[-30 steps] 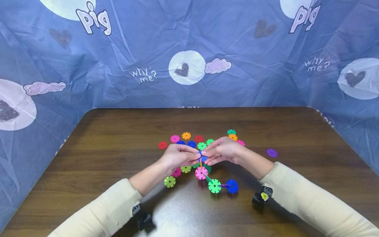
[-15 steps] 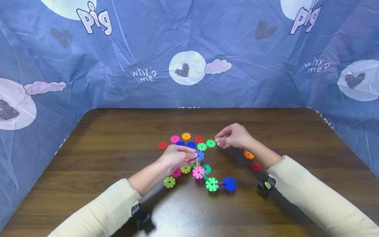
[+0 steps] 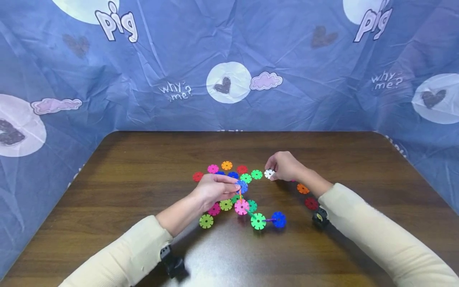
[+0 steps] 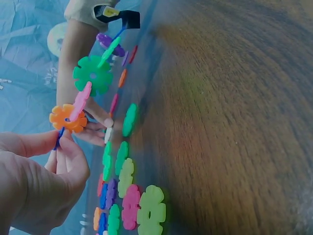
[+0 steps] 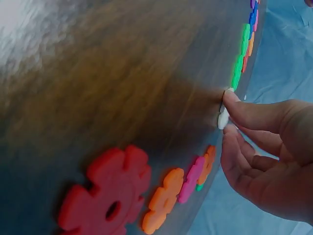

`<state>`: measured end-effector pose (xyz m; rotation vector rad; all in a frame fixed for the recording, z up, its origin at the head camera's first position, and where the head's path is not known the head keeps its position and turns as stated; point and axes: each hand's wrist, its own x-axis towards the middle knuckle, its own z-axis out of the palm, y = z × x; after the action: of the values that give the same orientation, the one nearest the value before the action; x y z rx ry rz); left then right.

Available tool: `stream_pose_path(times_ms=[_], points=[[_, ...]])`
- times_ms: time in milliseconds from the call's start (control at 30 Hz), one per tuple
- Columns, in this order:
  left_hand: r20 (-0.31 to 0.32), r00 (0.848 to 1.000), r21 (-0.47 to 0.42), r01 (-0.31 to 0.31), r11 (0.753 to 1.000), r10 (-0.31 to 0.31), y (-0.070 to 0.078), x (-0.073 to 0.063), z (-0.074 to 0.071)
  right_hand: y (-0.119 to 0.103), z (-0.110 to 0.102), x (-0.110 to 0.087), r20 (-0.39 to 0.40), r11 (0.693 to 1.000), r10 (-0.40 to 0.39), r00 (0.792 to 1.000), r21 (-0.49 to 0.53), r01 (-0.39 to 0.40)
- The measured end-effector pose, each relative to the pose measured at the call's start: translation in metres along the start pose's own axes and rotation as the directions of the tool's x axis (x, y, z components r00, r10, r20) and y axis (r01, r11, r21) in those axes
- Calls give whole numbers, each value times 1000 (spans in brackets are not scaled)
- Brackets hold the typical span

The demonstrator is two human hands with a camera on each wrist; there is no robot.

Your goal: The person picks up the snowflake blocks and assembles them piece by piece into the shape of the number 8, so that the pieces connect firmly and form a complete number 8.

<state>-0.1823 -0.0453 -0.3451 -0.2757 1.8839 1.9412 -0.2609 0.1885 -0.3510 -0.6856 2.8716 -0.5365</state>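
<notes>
My left hand (image 3: 213, 192) pinches a blue notched plastic disc (image 3: 243, 186) between thumb and fingers. From it hangs a chain of interlocked discs: an orange one (image 4: 59, 115), a pink one (image 3: 238, 206), a dark green one (image 4: 100, 83), a light green one (image 3: 254, 222), a purple one and a blue one (image 3: 275, 220) at the end. This chain is held above the table. Farther right, my right hand (image 3: 286, 167) grips a white disc (image 3: 267, 174) by its edges, thumb on one side and fingertips on the other. In the right wrist view the white disc (image 5: 223, 119) lies at table level.
Several loose discs lie around the left hand, among them a red (image 3: 197, 176), an orange (image 3: 226, 165) and a lime green one (image 3: 206, 226). Two light green discs lie left of the white one. Orange (image 3: 300, 189) and red (image 3: 311, 200) discs lie beneath the right forearm.
My right hand has left the blue disc and moved right and away to the white disc, which it now grips. The left hand keeps its pinch on the chain, nearly still.
</notes>
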Motion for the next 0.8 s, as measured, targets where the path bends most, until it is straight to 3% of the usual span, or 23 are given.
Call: stream_pose_path(times_ms=[100, 200, 367, 667, 733, 800], points=[[-1, 1000, 8, 7, 1000, -7, 0, 0, 1, 1, -1, -1, -43, 998, 21, 999, 58, -18], [-1, 1000, 33, 19, 999, -19, 0, 1, 2, -1, -2, -2, -48, 978, 20, 999, 210, -10], [9, 1000, 75, 27, 997, -28, -1, 2, 3, -8, -3, -9, -18, 883, -69, 997, 465, 70], [16, 1000, 75, 17, 997, -19, 1, 0, 2, -23, -3, -21, -38, 740, -168, 985, 655, 151], [18, 1000, 69, 15, 998, -16, 2, 0, 3, -24, -2, -22, -50, 723, -190, 980, 668, 174], [20, 1000, 67, 14, 998, -16, 2, -1, 4, -26, -1, -23, -74, 724, -208, 975, 658, 204]])
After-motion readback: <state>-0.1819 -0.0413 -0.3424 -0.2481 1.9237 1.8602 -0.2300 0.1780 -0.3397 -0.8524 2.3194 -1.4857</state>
